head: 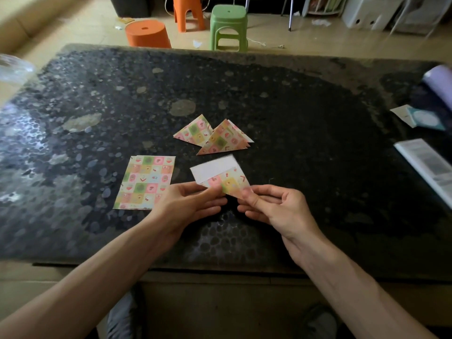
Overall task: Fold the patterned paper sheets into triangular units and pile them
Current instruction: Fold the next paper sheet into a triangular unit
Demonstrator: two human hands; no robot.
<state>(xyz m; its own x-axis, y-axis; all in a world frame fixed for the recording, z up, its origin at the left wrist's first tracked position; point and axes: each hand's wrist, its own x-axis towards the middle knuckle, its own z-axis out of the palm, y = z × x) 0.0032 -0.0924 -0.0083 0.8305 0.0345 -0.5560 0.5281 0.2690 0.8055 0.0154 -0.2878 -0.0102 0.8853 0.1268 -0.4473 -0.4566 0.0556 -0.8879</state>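
Left hand (pixel 193 206) and right hand (pixel 276 209) both pinch the near edge of the half-folded sheet (pixel 215 171), centre frame, white back up, just below the pile of triangles (pixel 215 137). Line the corners up exactly before creasing, I'd say, then press it flat on the counter (pixel 318 143).

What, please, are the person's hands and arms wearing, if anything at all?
Nothing shows: the left hand and right hand are ungloved and ringless, and the left arm and right arm carry no sleeve, watch or band up to the frame's edge.
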